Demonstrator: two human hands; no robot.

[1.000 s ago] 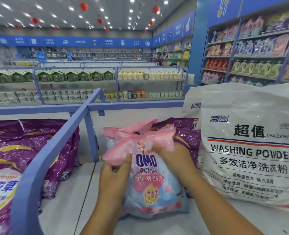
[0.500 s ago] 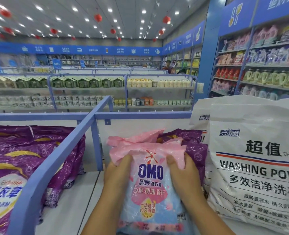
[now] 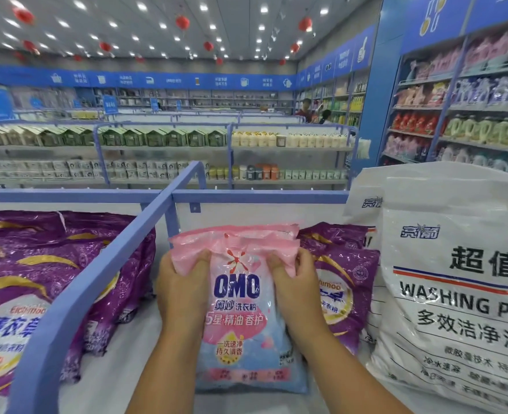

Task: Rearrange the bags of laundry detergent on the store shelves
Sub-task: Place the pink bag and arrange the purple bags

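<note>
A pink and light-blue OMO detergent bag (image 3: 241,327) stands upright on the white shelf (image 3: 133,348) in front of me. My left hand (image 3: 181,291) grips its upper left side and my right hand (image 3: 297,291) grips its upper right side, fingers curled into the crumpled pink top. Right behind it a second pink bag top (image 3: 246,231) shows. Purple detergent bags (image 3: 345,288) stand just to the right, partly hidden by my right hand. Large white washing powder bags (image 3: 455,288) fill the right side.
A blue metal divider rail (image 3: 103,270) runs diagonally left of the OMO bag, with more purple bags (image 3: 38,288) beyond it. A blue back rail (image 3: 261,196) bounds the shelf. Other stocked aisles and a tall shelf unit (image 3: 461,115) lie behind.
The OMO bag has been set more upright and its pink top pulled flatter and wider. Both hands have shifted to its upper corners. The camera has tilted up a little.
</note>
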